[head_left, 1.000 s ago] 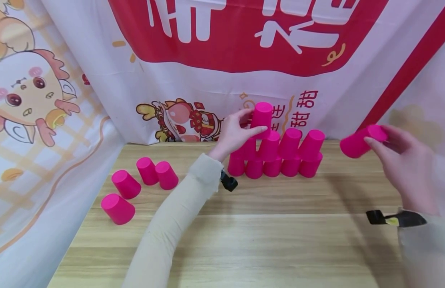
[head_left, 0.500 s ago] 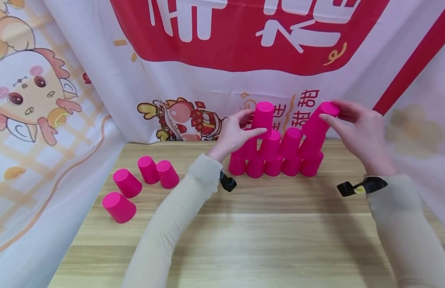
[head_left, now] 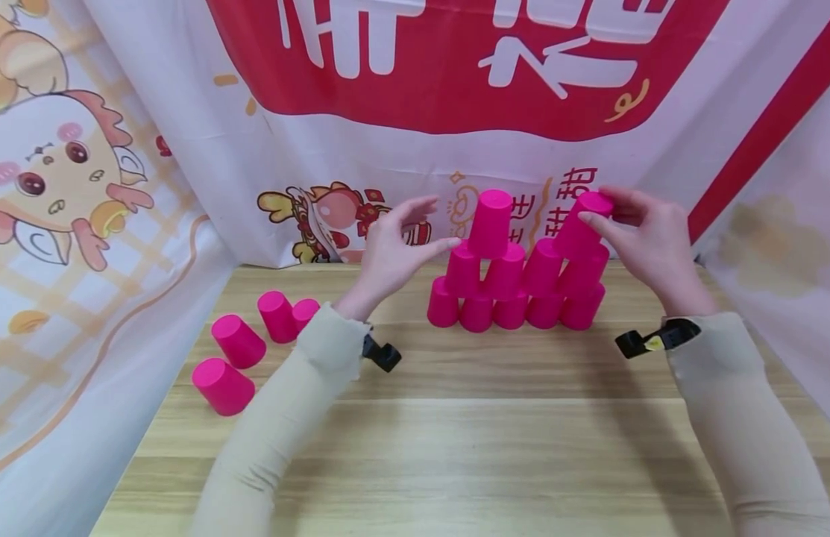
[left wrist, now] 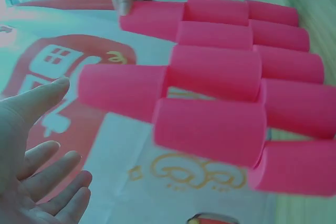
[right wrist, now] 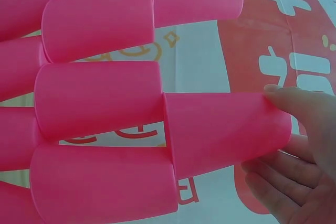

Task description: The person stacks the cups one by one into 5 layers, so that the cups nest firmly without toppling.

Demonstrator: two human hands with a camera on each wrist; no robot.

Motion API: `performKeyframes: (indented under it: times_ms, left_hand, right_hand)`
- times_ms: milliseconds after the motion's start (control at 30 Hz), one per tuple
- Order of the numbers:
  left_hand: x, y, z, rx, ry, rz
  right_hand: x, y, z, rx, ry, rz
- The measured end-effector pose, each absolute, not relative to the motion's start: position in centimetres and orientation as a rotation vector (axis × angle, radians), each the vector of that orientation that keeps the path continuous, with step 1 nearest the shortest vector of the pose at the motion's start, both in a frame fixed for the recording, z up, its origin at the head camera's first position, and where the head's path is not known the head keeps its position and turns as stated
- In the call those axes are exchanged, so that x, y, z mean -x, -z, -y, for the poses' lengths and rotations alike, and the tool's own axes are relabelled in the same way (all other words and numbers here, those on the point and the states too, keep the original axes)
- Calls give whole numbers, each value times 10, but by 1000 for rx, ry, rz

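Note:
A pyramid of upside-down pink cups stands near the back of the table, with a bottom row [head_left: 510, 312] and a second row [head_left: 504, 274] of several cups each. My right hand [head_left: 652, 242] pinches a pink cup [head_left: 576, 233] between thumb and fingers, its rim resting over the two rightmost second-row cups. In the right wrist view that cup [right wrist: 226, 129] meets the bases below. On the left of the third level stands another cup [head_left: 491, 227], free of any hand. Left of it, my left hand [head_left: 396, 250] is spread, thumb near that cup's lower edge; the left wrist view shows the hand [left wrist: 44, 166] apart from it.
Several more upside-down pink cups, among them a front one [head_left: 223, 388], stand on the wooden table [head_left: 415, 447] at left. One is partly hidden by the left sleeve [head_left: 300, 380]. A printed cloth [head_left: 381, 171] hangs right behind the pyramid.
My right hand has carried its cup from the far right onto the third level. My left hand has let go of the left third-level cup and drawn back leftward.

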State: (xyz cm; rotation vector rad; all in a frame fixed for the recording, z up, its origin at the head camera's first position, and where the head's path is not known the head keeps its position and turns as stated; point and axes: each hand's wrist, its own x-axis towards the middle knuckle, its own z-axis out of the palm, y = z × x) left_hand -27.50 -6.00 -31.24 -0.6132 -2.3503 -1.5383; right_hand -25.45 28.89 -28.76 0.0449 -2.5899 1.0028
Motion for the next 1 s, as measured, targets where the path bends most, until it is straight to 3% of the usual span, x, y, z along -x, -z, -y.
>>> performKeyframes:
  times_ms: [367, 700, 1000]
  left_hand:
    - [240, 308, 119, 570, 1441, 2270]
    - [201, 323, 176, 391, 1388, 2320]
    - [166, 350, 231, 67, 1294, 2441]
  right_hand:
    - [256, 289, -287, -7, -1015, 2606]
    - [235, 281, -282, -32, -1003, 2508]
    - [207, 275, -243, -315, -1019, 2394]
